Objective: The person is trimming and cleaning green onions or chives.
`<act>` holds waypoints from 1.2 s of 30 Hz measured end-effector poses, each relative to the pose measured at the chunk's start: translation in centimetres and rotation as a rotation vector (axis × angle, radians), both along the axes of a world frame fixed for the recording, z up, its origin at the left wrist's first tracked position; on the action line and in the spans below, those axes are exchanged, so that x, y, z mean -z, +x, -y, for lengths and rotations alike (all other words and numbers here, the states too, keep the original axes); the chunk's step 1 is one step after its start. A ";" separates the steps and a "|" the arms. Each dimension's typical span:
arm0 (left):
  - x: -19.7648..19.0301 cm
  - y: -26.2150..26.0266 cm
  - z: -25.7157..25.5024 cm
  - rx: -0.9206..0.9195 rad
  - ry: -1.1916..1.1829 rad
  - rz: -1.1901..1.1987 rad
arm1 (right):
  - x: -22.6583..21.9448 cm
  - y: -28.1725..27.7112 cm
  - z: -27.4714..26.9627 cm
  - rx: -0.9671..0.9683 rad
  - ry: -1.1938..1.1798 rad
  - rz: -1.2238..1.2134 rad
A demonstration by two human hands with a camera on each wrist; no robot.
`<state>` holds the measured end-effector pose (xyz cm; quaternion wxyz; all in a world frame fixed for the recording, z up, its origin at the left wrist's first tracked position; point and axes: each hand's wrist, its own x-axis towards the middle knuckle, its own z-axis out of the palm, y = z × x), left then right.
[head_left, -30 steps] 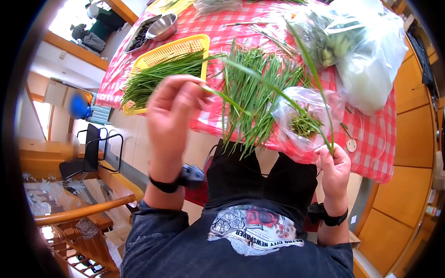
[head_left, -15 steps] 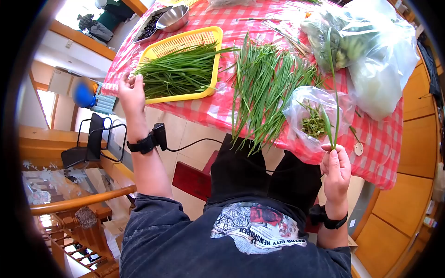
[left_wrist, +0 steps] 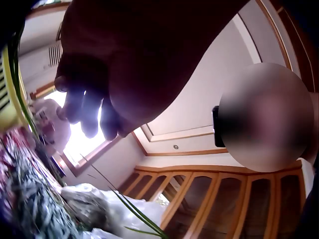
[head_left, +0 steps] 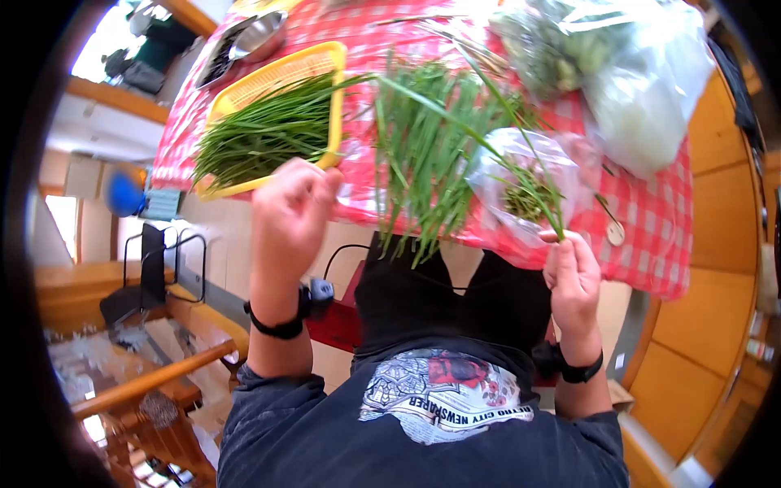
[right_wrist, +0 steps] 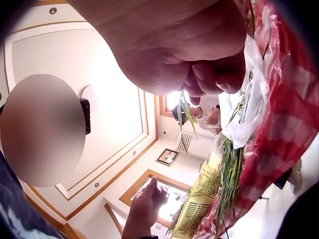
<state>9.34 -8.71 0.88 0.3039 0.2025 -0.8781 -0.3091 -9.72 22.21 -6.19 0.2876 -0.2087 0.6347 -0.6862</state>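
My right hand [head_left: 574, 281] pinches a few long garlic chive blades [head_left: 521, 162] by their lower ends; the blades fan up and left across the plastic bag of trimmings [head_left: 521, 199]. My left hand [head_left: 293, 215], fingers loosely curled with nothing seen in them, is raised by the near right corner of the yellow basket [head_left: 336, 106]. Gaps show between its fingers [left_wrist: 89, 117] in the left wrist view. Garlic chives [head_left: 260, 134] fill the basket in a bundle. A loose spread of garlic chives [head_left: 431, 146] lies on the table between the hands, its ends hanging over the edge.
A red checked plastic cloth [head_left: 651, 244] covers the table. Large clear bags of vegetables [head_left: 643, 106] stand at the far right. A metal bowl [head_left: 259, 37] sits beside a dark-filled tray at the far left. A black chair [head_left: 146, 264] stands left of the table.
The left hand carried a chive blade left to the basket's far side, then came back right without it. The right hand keeps its blades, now tilted left. The head view has shifted.
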 end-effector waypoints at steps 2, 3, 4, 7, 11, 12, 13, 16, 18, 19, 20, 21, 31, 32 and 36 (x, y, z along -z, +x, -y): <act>0.2 -1.1 -3.8 0.172 0.096 0.108 | -0.2 0.1 0.2 -0.007 -0.021 0.030; -0.1 -1.9 -5.9 0.223 0.260 0.164 | -0.4 0.1 0.4 -0.016 -0.036 0.047; -0.3 -2.8 -7.7 0.268 0.419 0.221 | -0.5 0.1 0.5 -0.004 -0.036 0.050; 0.9 -5.1 -10.5 0.461 0.172 0.153 | -0.8 0.4 0.6 -0.055 -0.085 0.079; 0.8 -6.6 -12.4 0.521 0.115 0.204 | -1.2 0.4 0.4 -0.110 -0.071 0.119; 1.0 -6.9 -12.7 0.512 0.121 0.191 | -1.2 0.5 0.4 -0.107 -0.072 0.122; 1.1 -7.1 -12.9 0.503 0.126 0.177 | -1.3 0.6 0.6 -0.114 -0.073 0.087; 1.8 -8.0 -13.2 0.445 0.414 0.195 | -1.6 0.8 0.9 -0.106 -0.082 0.041; 2.1 -8.4 -13.0 0.398 0.832 0.183 | -1.8 0.7 0.9 -0.093 -0.092 0.027; 2.4 -8.5 -12.8 0.400 0.810 0.185 | -1.7 0.6 0.8 -0.103 -0.091 0.038; 2.5 -8.6 -12.7 0.403 0.788 0.186 | -1.7 0.5 0.7 -0.113 -0.091 0.048; 2.7 -8.6 -12.7 0.404 0.789 0.188 | -1.7 0.4 0.6 -0.111 -0.090 0.048; 4.7 -7.9 -13.6 0.451 1.220 -0.138 | -1.0 1.7 0.4 -0.213 0.067 0.092; 4.8 -7.8 -13.5 0.458 1.210 -0.141 | -1.0 1.9 0.4 -0.200 0.066 0.095; 4.8 -7.5 -13.2 0.461 1.265 -0.175 | -1.0 1.8 -0.1 -0.245 0.125 0.060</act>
